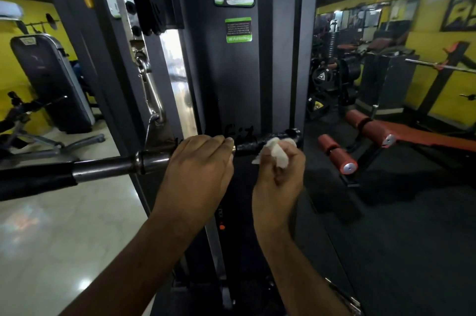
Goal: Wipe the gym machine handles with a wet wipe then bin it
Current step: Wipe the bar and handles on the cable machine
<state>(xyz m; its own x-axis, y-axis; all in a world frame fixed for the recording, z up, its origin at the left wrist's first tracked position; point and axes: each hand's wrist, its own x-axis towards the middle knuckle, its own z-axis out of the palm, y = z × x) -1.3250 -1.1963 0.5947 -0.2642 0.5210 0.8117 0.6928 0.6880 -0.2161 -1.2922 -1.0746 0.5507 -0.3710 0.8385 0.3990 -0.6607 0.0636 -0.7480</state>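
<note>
the bar [108, 165] is held by the left hand [199, 158], with the fingers curled over the top of it near the middle. the wet wipe [279, 153] is bunched up in the right hand [279, 171]. it is pinched by curled fingers and pressed against the black handle [248, 144] at the right end of the bar.

the bar is hung from a metal clip [152, 94], so it could be swung or turned if the wipe is pushed too hard or the left hand's hold is let go. the wipe is scrunched up small, so bits of the handle could be missed, most of all the far side and the very end. the other black handle [33, 181] at the left end could be forgotten. the wipe could be dropped on the floor [64, 238]. no bin is seen, so one would have to be looked for.
</note>
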